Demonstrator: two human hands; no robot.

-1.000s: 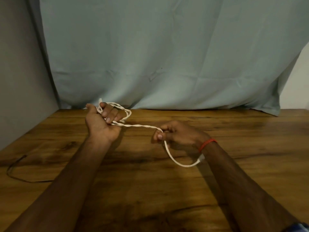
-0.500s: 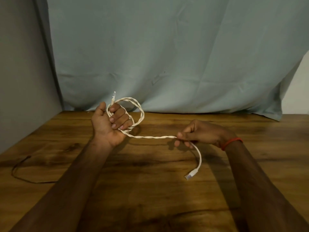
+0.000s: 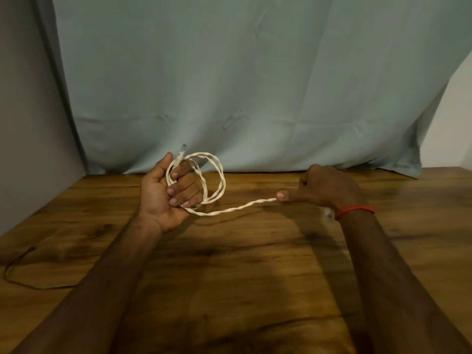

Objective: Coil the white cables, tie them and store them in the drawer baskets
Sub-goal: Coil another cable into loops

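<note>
A white twisted cable (image 3: 221,180) is partly coiled above the wooden table. My left hand (image 3: 167,191) faces palm up, its fingers curled round the coil's loops, and one connector end sticks up past the thumb. From the coil a straight run of cable stretches right to my right hand (image 3: 323,189), which pinches it between thumb and fingers. The cable's other end peeks out, blurred, under my right wrist. No drawer baskets are in view.
A thin dark cord (image 3: 18,274) lies on the wooden table (image 3: 242,277) at the left edge. A pale blue curtain (image 3: 255,85) hangs behind the table, with a grey wall to the left.
My right hand has moved right and up, pulling the cable run longer and taut. The hanging end with its connector has slid behind my right wrist. My left hand still holds the coil.
</note>
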